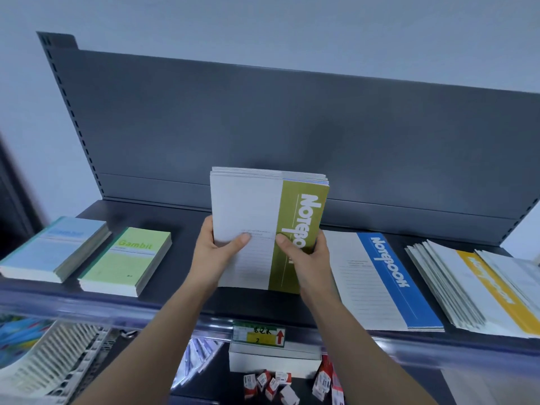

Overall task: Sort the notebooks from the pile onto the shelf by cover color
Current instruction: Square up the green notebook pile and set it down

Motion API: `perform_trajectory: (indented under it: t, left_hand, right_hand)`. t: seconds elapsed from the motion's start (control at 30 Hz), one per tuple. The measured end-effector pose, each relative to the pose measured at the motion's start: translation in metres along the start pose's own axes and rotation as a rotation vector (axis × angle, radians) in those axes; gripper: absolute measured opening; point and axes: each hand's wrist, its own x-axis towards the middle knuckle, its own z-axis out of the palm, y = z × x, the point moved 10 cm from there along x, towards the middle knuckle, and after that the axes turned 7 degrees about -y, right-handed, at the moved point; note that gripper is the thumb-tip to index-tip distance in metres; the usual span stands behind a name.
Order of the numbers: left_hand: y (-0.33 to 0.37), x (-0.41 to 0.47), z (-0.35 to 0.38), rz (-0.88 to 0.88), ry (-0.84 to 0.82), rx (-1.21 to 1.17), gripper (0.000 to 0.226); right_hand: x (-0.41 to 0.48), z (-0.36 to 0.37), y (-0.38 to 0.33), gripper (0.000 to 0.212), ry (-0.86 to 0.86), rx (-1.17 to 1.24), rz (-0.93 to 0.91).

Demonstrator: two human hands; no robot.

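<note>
My left hand (217, 247) and right hand (304, 252) both grip the olive notebook stack (268, 226), upright above the shelf (187, 229); its bare gap lies directly below, between green (125, 261) and blue notebooks (380, 282).

Left hand (214, 248): bare, unadorned skin.
Left thumbnail (245, 238): short, plain, unpainted.
Right hand (305, 254): bare, unadorned skin.
Right thumbnail (281, 238): short, plain, unpainted.
Left forearm (163, 331): uncovered to the frame edge.
Right forearm (353, 340): uncovered likewise.
</note>
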Motion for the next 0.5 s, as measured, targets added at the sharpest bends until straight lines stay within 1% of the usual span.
perform_trajectory:
  t: [0.07,0.17,0.2,0.27,0.33,0.37,0.4,0.43,0.47,0.5]
  left_hand:
    - [0.002,0.0,0.001,0.013,0.003,0.009,0.057]
    - [0.0,-0.001,0.003,0.009,-0.055,0.038,0.067]
    - [-0.002,-0.001,0.004,0.0,-0.072,0.048,0.072]
    - [-0.003,-0.001,0.004,-0.022,-0.086,0.063,0.079]
    - [-0.006,-0.001,0.003,-0.048,-0.104,0.071,0.078]
    - [-0.007,0.0,0.002,-0.058,-0.112,0.076,0.075]
    - [-0.008,0.0,0.001,-0.068,-0.116,0.082,0.071]
    - [-0.01,0.001,0.001,-0.076,-0.119,0.086,0.067]
    - [-0.012,0.001,0.0,-0.083,-0.121,0.088,0.064]
    - [-0.013,0.001,0.0,-0.088,-0.124,0.087,0.063]
  right_hand:
    - [-0.002,0.003,-0.005,0.051,-0.001,-0.009,-0.029]
    - [-0.004,0.007,-0.003,0.067,-0.018,-0.054,-0.02]
    - [-0.005,0.007,-0.003,0.068,-0.019,-0.066,-0.015]
    - [-0.005,0.007,-0.002,0.063,-0.023,-0.072,0.009]
    - [-0.004,0.008,-0.002,0.058,-0.044,-0.083,0.04]
    - [-0.004,0.008,-0.006,0.06,-0.045,-0.099,0.034]
    - [-0.004,0.007,-0.016,0.068,-0.017,-0.139,-0.013]
    - [-0.004,0.003,-0.037,0.078,0.059,-0.227,-0.12]
    - [-0.008,0.003,-0.066,0.084,0.148,-0.381,-0.274]
    - [-0.014,0.011,-0.1,0.083,0.216,-0.594,-0.463]
